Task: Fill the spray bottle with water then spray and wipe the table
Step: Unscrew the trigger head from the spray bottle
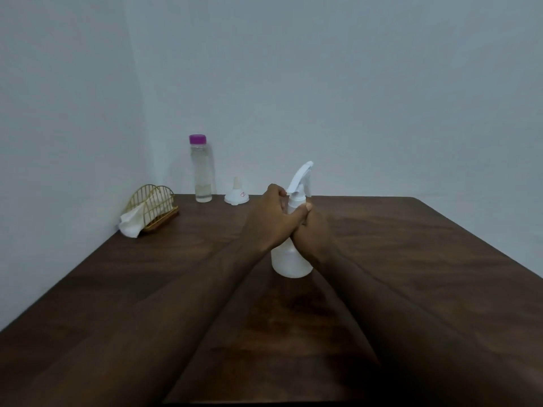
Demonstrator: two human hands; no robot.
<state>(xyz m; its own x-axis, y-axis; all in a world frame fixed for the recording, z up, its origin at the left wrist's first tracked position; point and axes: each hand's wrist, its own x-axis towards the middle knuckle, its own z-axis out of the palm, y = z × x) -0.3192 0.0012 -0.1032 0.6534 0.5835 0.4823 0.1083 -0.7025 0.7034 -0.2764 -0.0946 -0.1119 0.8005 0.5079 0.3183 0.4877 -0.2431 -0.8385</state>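
The spray bottle [291, 259] stands upright on the surface [411, 245], its long axis vertical, so the white trigger head [301, 179] sits straight above the body. Both hands are on it. The left hand [271, 221] wraps the neck, its fingers [277, 190] curled up against the collar just under the trigger head. The right hand [313, 233] is closed around the shoulder of the body just below, touching the left hand. Judging by the task, the head has to come off before filling, and that turns on twisting about this vertical axis: the left fingers are the nearer to the collar, the right ones lower, placed to steady the body.

Beyond the fingers and to their left, well apart, stands the water bottle [202, 168] with its purple cap on, and a white funnel [236, 195] between it and the hands. Farther left is a gold wire holder [154, 205] with tissue [130, 224].

The hands hide the neck and its thread, so whether the head is loosened cannot be told. The body is translucent, and its water level is hard to make out.
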